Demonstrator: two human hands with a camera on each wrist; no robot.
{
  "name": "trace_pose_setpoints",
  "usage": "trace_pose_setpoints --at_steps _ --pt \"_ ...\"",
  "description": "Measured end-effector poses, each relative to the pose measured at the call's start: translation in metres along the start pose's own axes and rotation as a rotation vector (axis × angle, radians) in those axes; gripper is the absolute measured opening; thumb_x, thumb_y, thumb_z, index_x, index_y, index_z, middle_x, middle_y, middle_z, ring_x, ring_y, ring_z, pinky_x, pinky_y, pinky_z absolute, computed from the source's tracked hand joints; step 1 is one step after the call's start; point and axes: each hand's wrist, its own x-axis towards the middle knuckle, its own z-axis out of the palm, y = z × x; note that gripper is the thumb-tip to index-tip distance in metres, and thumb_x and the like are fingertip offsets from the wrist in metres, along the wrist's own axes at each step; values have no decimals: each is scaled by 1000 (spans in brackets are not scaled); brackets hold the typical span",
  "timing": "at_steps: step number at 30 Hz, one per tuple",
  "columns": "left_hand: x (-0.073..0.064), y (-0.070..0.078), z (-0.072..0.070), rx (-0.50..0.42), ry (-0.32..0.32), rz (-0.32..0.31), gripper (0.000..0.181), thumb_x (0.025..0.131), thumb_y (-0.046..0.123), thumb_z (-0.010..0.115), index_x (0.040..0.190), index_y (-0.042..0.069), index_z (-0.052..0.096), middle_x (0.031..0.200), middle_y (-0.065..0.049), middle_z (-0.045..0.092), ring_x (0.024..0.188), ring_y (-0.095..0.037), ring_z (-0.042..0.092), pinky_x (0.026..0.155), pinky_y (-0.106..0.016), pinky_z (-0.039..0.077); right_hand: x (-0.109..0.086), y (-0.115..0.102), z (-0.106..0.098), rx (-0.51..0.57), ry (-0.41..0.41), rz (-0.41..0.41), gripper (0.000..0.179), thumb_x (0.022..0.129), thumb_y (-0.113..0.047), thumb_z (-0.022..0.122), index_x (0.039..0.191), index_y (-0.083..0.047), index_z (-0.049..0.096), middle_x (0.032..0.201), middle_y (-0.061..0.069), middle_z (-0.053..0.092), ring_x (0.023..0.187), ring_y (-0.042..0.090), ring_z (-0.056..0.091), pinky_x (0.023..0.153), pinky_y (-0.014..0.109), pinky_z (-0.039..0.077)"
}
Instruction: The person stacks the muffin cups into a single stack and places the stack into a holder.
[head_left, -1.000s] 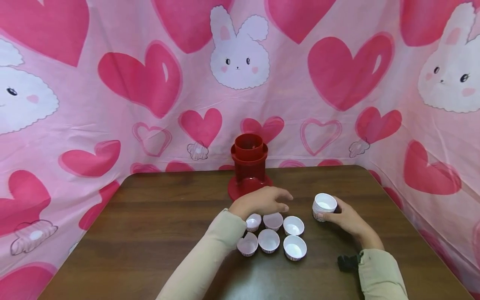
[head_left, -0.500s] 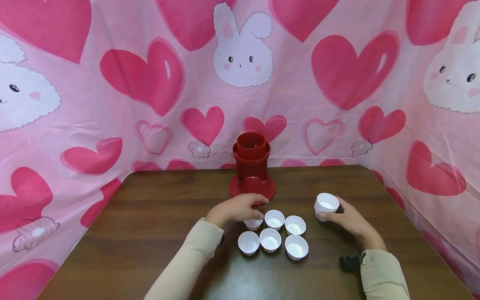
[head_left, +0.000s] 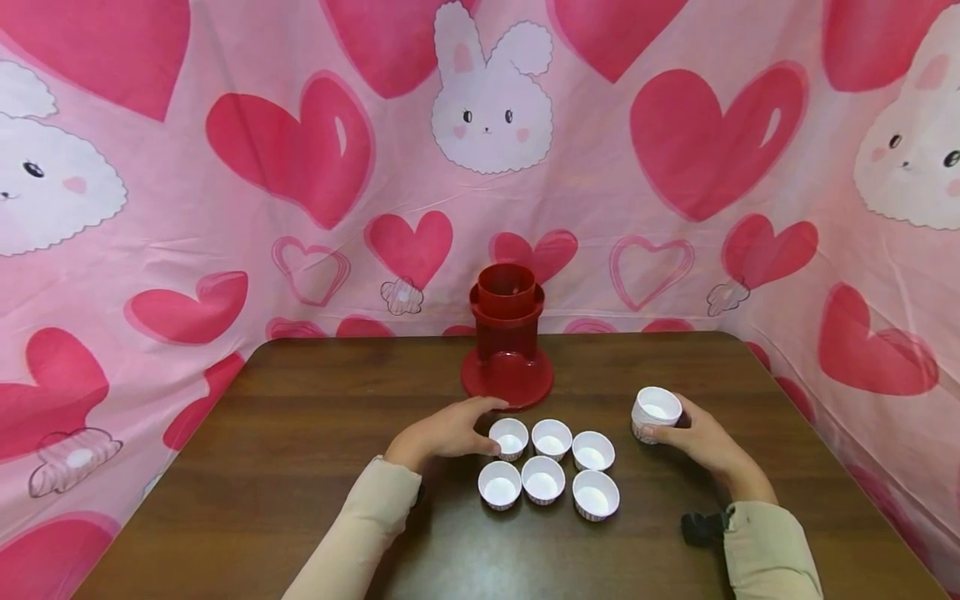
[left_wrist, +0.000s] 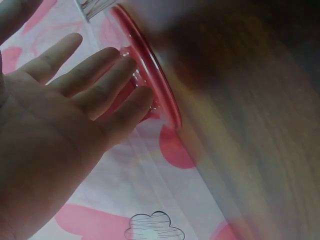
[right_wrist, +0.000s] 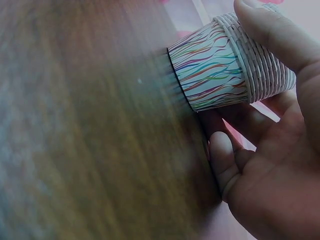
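Note:
Six-cell grouping aside, several white paper baking cups stand upright in two rows mid-table, among them the back-left cup (head_left: 509,440) and the front-left cup (head_left: 499,487). My left hand (head_left: 447,431) is beside the back-left cup, its thumb right at the rim and its fingers reaching past the far side. In the left wrist view those fingers (left_wrist: 117,97) are extended and the palm holds nothing. At the right, my right hand (head_left: 703,442) grips a stack of nested baking cups (head_left: 651,421). Wavy coloured lines cover the stack's outermost cup (right_wrist: 212,67), its base close to the tabletop.
Behind the cups stands a red plastic cylinder (head_left: 507,329) on a round red base (head_left: 517,385). The brown wooden table (head_left: 322,400) is backed by a pink cloth (head_left: 315,275) with hearts and rabbits. A black strap piece (head_left: 702,528) shows at the right sleeve.
My left hand has moved left and down from above the back row to beside the back-left cup, uncovering the cups. The right hand keeps hold of the stack; the head view shifts slightly.

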Motion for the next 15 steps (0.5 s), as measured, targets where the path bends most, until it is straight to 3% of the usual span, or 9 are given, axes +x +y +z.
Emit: trace_pose_setpoints --at_steps 6,15 --pt "-2 -2 3 15 11 -7 70 86 23 79 148 12 50 145 -6 51 137 -26 43 113 -48 34 -1 1 0 13 -10 13 67 90 -17 77 142 8 43 126 21 60 114 30 54 98 48 44" --pt "-1 -2 10 34 11 -3 72 86 25 80 149 9 48 147 -7 50 137 -26 43 113 -46 34 -1 1 0 11 -6 17 66 91 -18 77 142 7 43 126 20 60 114 29 54 97 48 43"
